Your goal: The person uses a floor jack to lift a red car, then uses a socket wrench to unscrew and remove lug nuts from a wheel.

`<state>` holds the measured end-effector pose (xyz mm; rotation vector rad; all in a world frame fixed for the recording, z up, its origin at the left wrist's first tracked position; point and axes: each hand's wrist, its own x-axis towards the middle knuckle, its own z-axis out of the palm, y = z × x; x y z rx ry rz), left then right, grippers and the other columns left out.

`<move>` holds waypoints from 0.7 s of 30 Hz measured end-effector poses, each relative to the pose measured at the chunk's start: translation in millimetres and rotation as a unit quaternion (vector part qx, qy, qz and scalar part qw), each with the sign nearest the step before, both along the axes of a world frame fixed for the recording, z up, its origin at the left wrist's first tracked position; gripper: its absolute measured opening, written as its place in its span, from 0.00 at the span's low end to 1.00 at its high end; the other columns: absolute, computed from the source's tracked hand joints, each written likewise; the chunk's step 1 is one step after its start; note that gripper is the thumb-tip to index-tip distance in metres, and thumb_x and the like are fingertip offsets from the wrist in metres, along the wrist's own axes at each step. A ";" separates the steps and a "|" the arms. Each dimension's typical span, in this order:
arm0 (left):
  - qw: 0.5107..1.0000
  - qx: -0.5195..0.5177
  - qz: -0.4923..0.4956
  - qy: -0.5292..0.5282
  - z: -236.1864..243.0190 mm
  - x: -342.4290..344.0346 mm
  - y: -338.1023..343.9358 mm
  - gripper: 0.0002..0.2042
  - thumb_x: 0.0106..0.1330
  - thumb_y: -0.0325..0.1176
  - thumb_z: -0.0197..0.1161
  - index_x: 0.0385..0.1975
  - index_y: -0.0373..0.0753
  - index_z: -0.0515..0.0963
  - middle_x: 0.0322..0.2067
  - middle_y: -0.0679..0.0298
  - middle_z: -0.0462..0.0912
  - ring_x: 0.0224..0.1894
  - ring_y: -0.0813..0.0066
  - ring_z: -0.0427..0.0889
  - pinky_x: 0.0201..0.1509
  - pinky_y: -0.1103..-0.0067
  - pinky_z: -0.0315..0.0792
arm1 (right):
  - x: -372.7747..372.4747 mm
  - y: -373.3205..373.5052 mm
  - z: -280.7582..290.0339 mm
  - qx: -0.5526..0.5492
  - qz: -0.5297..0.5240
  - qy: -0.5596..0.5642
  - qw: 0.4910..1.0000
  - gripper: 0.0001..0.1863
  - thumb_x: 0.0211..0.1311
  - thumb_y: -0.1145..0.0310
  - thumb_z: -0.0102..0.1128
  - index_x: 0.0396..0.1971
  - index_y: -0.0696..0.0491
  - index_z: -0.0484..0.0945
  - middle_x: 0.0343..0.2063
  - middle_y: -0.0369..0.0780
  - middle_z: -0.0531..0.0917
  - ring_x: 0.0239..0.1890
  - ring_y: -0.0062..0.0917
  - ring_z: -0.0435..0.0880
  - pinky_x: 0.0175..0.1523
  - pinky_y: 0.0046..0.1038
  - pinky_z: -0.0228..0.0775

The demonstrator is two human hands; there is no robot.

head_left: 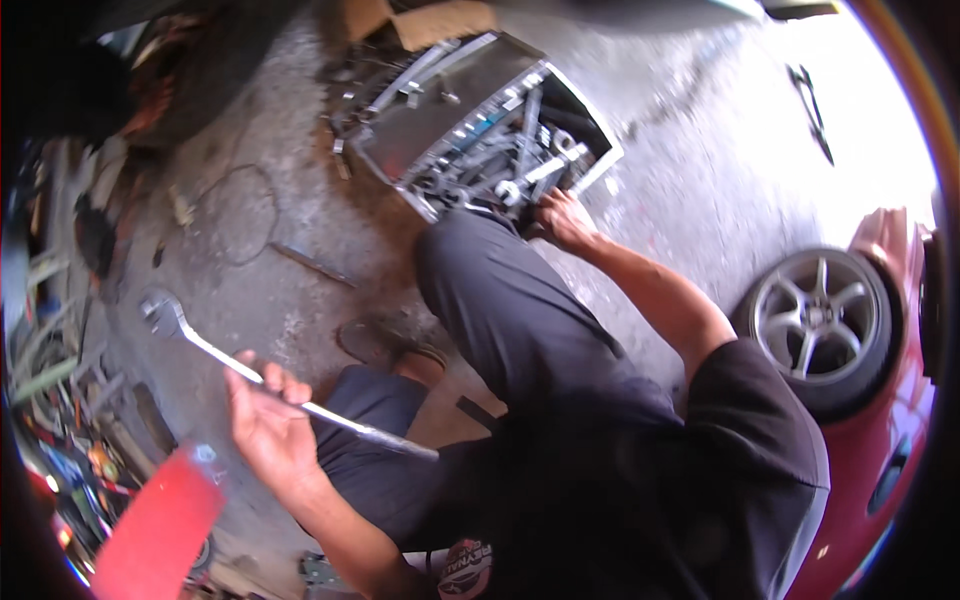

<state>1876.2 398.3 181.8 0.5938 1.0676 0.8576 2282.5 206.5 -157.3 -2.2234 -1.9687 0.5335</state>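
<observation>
A long silver wrench [345, 422] lies across my left hand [272, 420], its wide jaw end pointing up and left. My left thumb and fingers close round its shaft. At the near right corner of a metal toolbox [606, 160], my right hand [566, 220] has its fingers curled at the front edge. Whatever those fingers grip is hidden. Inside the box, several loose wrenches [530, 135] are heaped on one another, close to my right hand. My bent knee covers part of the box's near edge.
A red car [885, 450] and a spoked wheel [820, 315] stand on the right. Tools and parts [80, 400] crowd the left side, near a blurred red panel [160, 530]. A thin bar [312, 265] lies on the concrete floor [680, 190]; a dark tool [812, 115] lies far right.
</observation>
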 end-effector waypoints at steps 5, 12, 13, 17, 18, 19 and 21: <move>0.999 0.021 -0.034 0.025 2.2 -4.1 0.7 0.16 0.80 0.42 0.53 0.57 0.38 0.69 0.31 0.64 0.70 0.30 0.75 0.68 0.36 0.77 0.66 | -22.9 5.6 36.1 0.003 -0.052 0.029 0.998 0.17 0.52 0.51 0.69 0.39 0.42 0.88 0.44 0.35 0.82 0.48 0.32 0.75 0.57 0.33 0.67; 0.998 0.020 -0.042 0.035 -9.8 -8.9 11.1 0.17 0.81 0.44 0.51 0.57 0.38 0.70 0.30 0.63 0.72 0.27 0.76 0.69 0.32 0.78 0.68 | -17.4 -1.7 28.0 -0.008 -0.062 0.042 0.997 0.19 0.49 0.48 0.73 0.29 0.49 0.87 0.41 0.37 0.82 0.48 0.34 0.76 0.56 0.34 0.67; 0.998 0.020 -0.040 0.036 -11.4 -7.8 11.6 0.17 0.80 0.44 0.51 0.57 0.38 0.70 0.30 0.63 0.72 0.27 0.76 0.70 0.32 0.78 0.68 | -15.9 -2.8 27.2 -0.009 -0.064 0.042 0.997 0.19 0.49 0.48 0.73 0.29 0.49 0.87 0.41 0.37 0.82 0.48 0.34 0.76 0.56 0.34 0.67; 0.999 0.019 -0.040 0.027 -6.9 -8.8 12.1 0.17 0.80 0.44 0.51 0.57 0.38 0.69 0.30 0.63 0.72 0.27 0.76 0.70 0.32 0.78 0.68 | -15.6 16.3 23.4 0.013 -0.134 0.099 0.986 0.18 0.57 0.52 0.71 0.31 0.53 0.86 0.39 0.43 0.83 0.48 0.38 0.81 0.53 0.38 0.73; 0.998 0.019 -0.039 0.035 -6.5 -6.7 11.1 0.17 0.80 0.44 0.52 0.57 0.38 0.69 0.30 0.63 0.72 0.27 0.76 0.70 0.32 0.78 0.68 | -15.2 22.4 20.7 0.009 -0.217 0.138 0.966 0.17 0.61 0.53 0.69 0.32 0.55 0.85 0.39 0.45 0.83 0.47 0.39 0.82 0.51 0.39 0.75; 0.998 0.021 -0.038 0.042 -5.7 -5.1 10.5 0.17 0.80 0.44 0.52 0.58 0.38 0.69 0.30 0.63 0.72 0.27 0.76 0.70 0.32 0.78 0.67 | -13.1 30.0 19.8 0.064 -0.226 0.074 0.969 0.18 0.66 0.56 0.65 0.40 0.58 0.83 0.40 0.49 0.82 0.44 0.43 0.84 0.50 0.41 0.78; 0.998 0.021 -0.038 0.045 -6.0 -4.6 9.7 0.17 0.80 0.44 0.52 0.57 0.38 0.69 0.30 0.63 0.72 0.27 0.76 0.70 0.32 0.78 0.67 | -8.6 51.4 23.2 0.094 -0.293 0.079 0.948 0.23 0.67 0.57 0.63 0.53 0.58 0.77 0.40 0.51 0.82 0.44 0.46 0.83 0.50 0.43 0.77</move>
